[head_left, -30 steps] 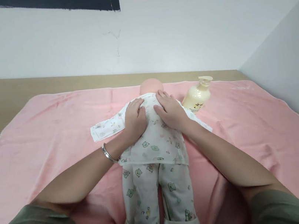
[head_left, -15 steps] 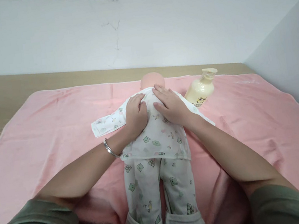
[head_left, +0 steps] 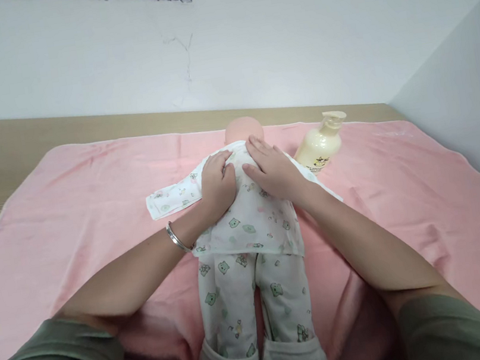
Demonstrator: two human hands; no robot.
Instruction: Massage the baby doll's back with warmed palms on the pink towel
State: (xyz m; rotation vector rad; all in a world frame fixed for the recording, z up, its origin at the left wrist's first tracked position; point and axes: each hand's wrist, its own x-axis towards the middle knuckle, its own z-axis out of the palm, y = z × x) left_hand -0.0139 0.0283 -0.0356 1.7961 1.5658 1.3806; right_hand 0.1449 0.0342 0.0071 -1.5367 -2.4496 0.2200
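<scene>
A baby doll in a white printed top and trousers lies stretched out, its bald head [head_left: 243,129] at the far end. Whether its face is up or down I cannot tell for sure. My left hand [head_left: 218,182] lies on the left of the upper top [head_left: 249,226], near the shoulder, fingers extended. Flat across the upper right side rests my right hand [head_left: 272,169], its fingertips close to the neck. The left sleeve [head_left: 173,199] spreads outward; my right forearm partly hides the other. The trousers [head_left: 235,301] reach toward me, with wide cuffs at their ends.
A pink blanket [head_left: 93,226] lies under the doll, on a wooden surface [head_left: 3,137]. A cream pump bottle [head_left: 322,143] leans at the doll's right, near the sleeve. A white wall [head_left: 290,34] rises behind, and another stands at the right.
The view has shifted very slightly. Both hands stay on the doll's upper body, with hardly any visible movement.
</scene>
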